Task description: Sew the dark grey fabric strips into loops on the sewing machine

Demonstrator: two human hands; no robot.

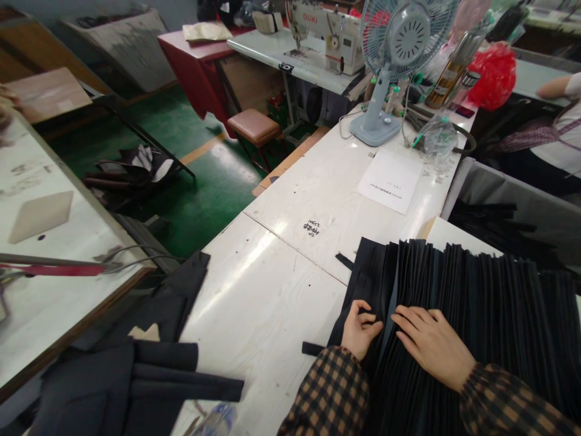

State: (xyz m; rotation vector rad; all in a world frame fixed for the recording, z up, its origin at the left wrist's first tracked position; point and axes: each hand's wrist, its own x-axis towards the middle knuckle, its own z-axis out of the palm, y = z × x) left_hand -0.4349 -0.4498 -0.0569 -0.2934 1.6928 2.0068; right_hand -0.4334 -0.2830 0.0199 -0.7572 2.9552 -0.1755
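Observation:
A long row of dark fabric pieces (476, 303) stands on edge, packed side by side, at the lower right. My right hand (433, 345) lies over the left part of this row, palm down, its fingers stretched out. Just left of it, my left hand (362, 330) is at the leftmost dark pieces (370, 266), which lean flatter on the table. Its thumb and forefinger curl towards each other, and whether a fabric edge is between them is too small to tell. Two short dark strips (313, 348) stick out at the left of the pieces.
Beyond the hands, the white table (272, 272) bears a paper sheet (390, 180), a fan (376, 121) and a plastic bag (441, 140). More dark fabric (91, 387) lies lower left. A sewing machine (327, 33) and stool (255, 126) stand behind; a person's arm (556, 88) shows right.

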